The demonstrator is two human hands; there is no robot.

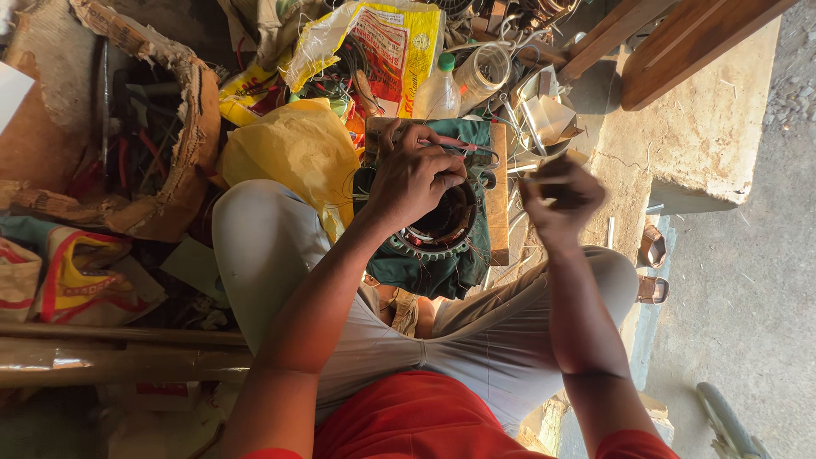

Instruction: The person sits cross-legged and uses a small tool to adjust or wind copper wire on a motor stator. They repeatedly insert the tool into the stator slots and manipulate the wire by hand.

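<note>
My left hand (414, 177) rests on a round toothed motor core (438, 234) that lies on a dark green cloth (442, 272) over a wooden board (498, 195). Its fingers press on thin wires and a pink-handled tool at the core's top edge. My right hand (561, 197) hovers to the right of the board, blurred, with fingers pinched on something small and dark that I cannot make out. My knees in grey trousers frame the core.
A yellow plastic bag (293, 149) lies left of the core. A torn cardboard box (161, 144) with tools stands further left. A printed sack (382, 42), a clear plastic bottle (442, 89) and tangled wires lie beyond. A concrete step (688, 127) and sandals (653, 268) are at right.
</note>
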